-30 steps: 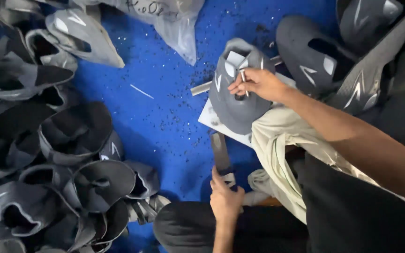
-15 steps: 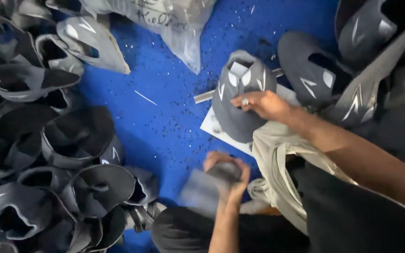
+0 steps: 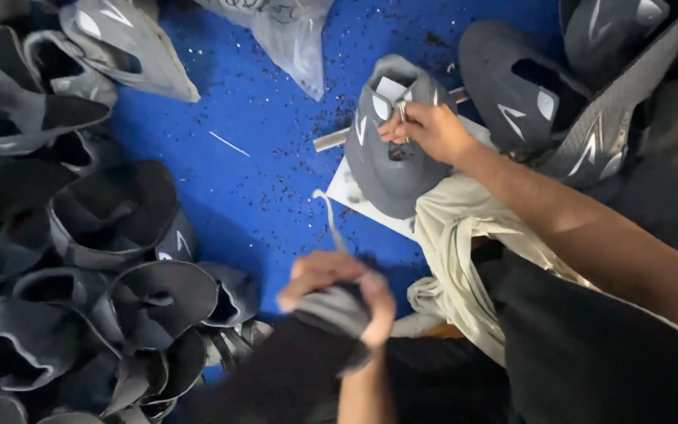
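My right hand [image 3: 427, 129] grips the opening of a grey shoe upper [image 3: 392, 157] that stands over a metal post [image 3: 337, 140] and a white board [image 3: 355, 196] on the blue floor. A small metal piece shows between its fingers. My left hand [image 3: 337, 289] is low in the middle, blurred, and closed on a dark grey tool or piece [image 3: 331, 310] whose kind I cannot make out. A thin pale cord [image 3: 331, 220] rises from that hand toward the board.
A heap of grey shoe uppers [image 3: 96, 259] fills the left side. More uppers [image 3: 543, 86] lie at the top right. A clear plastic bag [image 3: 284, 31] is at the top. A beige cloth [image 3: 457, 251] covers my lap. Dark specks dot the blue floor [image 3: 253, 157].
My left hand has drawn its dark tool back from the board toward my lap and turned it. My right hand has stayed on the upper's opening.
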